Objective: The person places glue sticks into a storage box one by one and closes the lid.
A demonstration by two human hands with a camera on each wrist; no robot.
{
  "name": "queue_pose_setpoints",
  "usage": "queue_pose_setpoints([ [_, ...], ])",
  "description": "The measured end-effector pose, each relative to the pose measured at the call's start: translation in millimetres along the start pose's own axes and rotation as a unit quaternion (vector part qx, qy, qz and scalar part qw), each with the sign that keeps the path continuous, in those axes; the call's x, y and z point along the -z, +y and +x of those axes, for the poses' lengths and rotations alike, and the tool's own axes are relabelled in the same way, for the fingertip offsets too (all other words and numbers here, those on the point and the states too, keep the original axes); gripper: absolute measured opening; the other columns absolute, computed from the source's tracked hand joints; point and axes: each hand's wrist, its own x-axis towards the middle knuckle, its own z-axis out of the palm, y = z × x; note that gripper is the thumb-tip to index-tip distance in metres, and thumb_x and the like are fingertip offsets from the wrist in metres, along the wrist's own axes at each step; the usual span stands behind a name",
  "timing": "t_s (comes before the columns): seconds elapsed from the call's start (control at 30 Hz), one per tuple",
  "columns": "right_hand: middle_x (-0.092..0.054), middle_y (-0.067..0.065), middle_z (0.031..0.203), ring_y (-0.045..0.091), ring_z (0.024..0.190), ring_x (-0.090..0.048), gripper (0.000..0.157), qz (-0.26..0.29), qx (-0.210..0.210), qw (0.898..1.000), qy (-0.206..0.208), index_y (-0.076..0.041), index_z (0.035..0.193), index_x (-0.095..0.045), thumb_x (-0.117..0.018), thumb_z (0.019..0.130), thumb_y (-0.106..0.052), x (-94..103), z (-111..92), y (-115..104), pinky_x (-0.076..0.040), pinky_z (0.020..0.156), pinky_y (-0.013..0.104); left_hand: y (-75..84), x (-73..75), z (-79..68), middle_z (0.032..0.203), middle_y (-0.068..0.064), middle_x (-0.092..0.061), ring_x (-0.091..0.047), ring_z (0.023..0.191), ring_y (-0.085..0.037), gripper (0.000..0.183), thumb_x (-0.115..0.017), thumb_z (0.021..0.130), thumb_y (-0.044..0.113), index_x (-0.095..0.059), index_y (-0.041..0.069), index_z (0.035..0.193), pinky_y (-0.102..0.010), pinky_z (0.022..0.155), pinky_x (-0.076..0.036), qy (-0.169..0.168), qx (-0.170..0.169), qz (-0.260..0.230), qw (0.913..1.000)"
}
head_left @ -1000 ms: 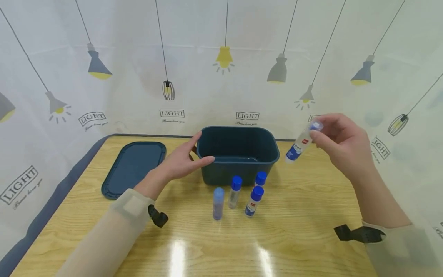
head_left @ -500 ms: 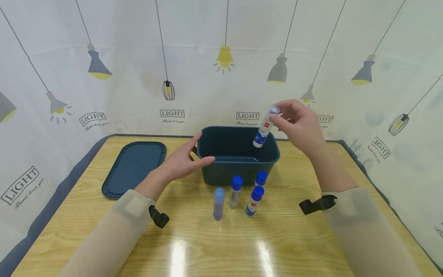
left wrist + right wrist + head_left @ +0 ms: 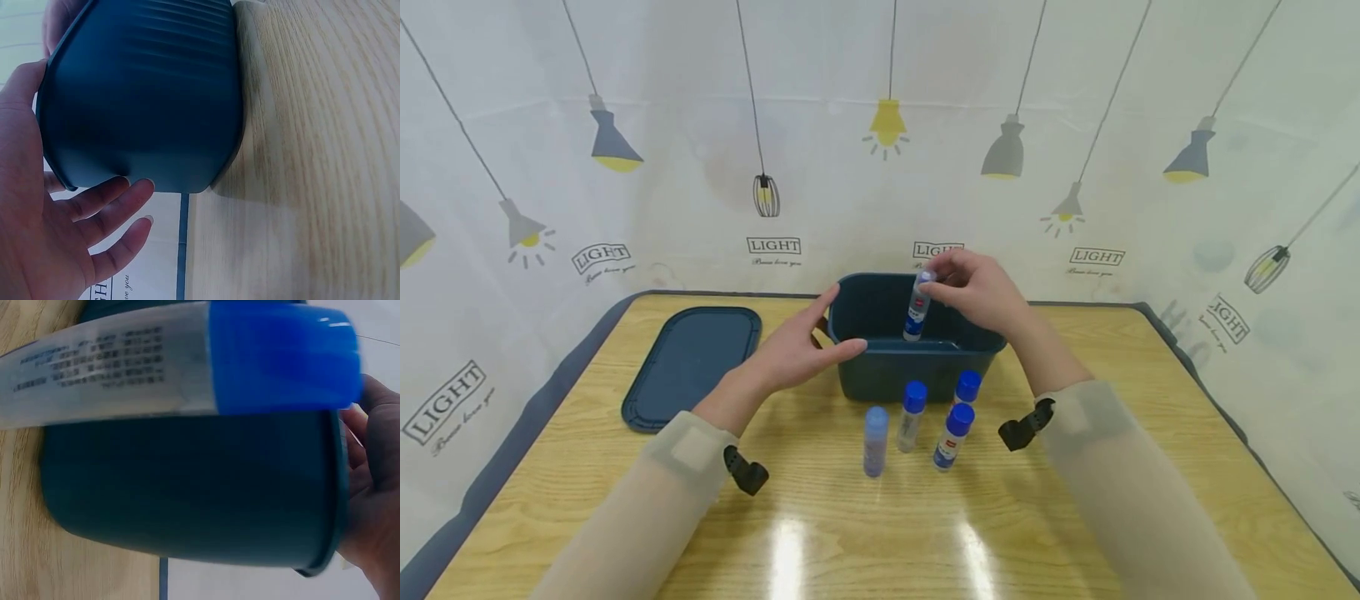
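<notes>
My right hand (image 3: 977, 287) pinches a glue bottle (image 3: 916, 317) by its capped top, held nearly upright within the opening of the dark teal bin (image 3: 917, 367). In the right wrist view the bin's wall hides that bottle. My left hand (image 3: 790, 346) spreads across the bin's left end, thumb on the front rim. Its fingers (image 3: 112, 203) lie along the outer wall in the left wrist view. In front of the bin stand several glue bottles, one with a pale blue cap (image 3: 876, 442) and others with deep blue caps (image 3: 953, 437).
A flat dark blue lid (image 3: 692, 367) lies on the wooden table (image 3: 1075, 500) left of the bin. One blue-capped glue bottle (image 3: 281, 356) shows large in the right wrist view. Behind the table hangs a lamp-printed cloth (image 3: 700, 167).
My right hand has moved left with the glue bottle, from right of the bin to over its opening, then lowered the bottle inside. My left hand stays at the bin's left end.
</notes>
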Motion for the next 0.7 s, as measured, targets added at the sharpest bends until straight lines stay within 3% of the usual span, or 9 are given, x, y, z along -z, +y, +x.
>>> queue_pose_setpoints([
  [0.23, -0.076, 0.013, 0.118, 0.028, 0.103, -0.071, 0.032, -0.029, 0.022, 0.999, -0.039, -0.008, 0.130, -0.074, -0.078, 0.104, -0.028, -13.0, 18, 5, -0.058, 0.096, 0.045, -0.2, 1.3, -0.5, 0.155, -0.010, -0.056, -0.067, 0.115, -0.030, 0.109, -0.068, 0.095, 0.078, -0.010, 0.038, 0.178, -0.049, 0.098, -0.059, 0.002, 0.000, -0.005, 1.0000],
  [0.7, -0.076, 0.011, 0.119, 0.028, 0.104, -0.071, 0.026, -0.038, 0.017, 0.995, -0.096, -0.011, 0.127, -0.077, -0.078, 0.104, -0.024, -23.2, 34, 18, -0.061, 0.095, 0.045, -0.8, 0.1, -0.2, 0.156, -0.010, -0.056, -0.070, 0.113, -0.029, 0.109, -0.065, 0.094, 0.082, -0.010, 0.039, 0.178, -0.048, 0.097, -0.060, -0.001, -0.003, -0.001, 1.0000],
])
